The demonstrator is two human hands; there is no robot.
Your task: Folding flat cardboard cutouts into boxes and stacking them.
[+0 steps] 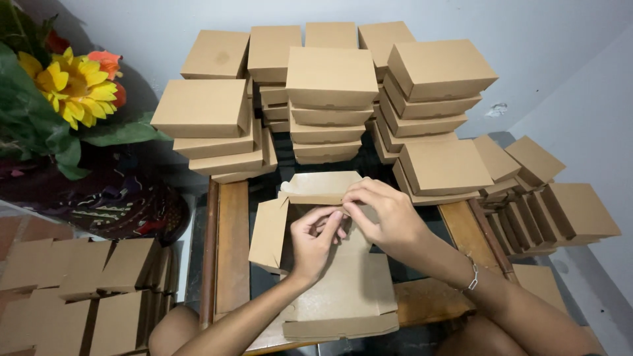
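Fingers of the left hand (315, 238) curl close together, thumb and forefinger pinched on a small tab of the unfolded box (330, 264); fingers of the right hand (386, 214) are bent and nipped on the same tab from the other side, the two hands touching at the fingertips. That box is plain brown kraft card, matt and smooth, with crisp crease lines: its far wall (321, 186) already stands up, a side flap (269, 232) leans out to the left, and the flat lid panel hangs over the near edge of the worktop (232, 244). It lies in the middle of the worktop, which is a wooden frame round a dark glossy pane.

Along the far edge rise stacks of finished boxes (330, 99), squat rectangular shapes of the same card, piled several high and crowding right up to the raised wall. More finished boxes (547, 198) lean in a slanting row off the right edge. Left of the worktop, lower down, flat blanks (79, 290) stand packed on edge. At the far left corner stands a bunch of flowers (72, 86), a yellow sunflower among green leaves. A chain bracelet (471, 277) circles the right wrist.
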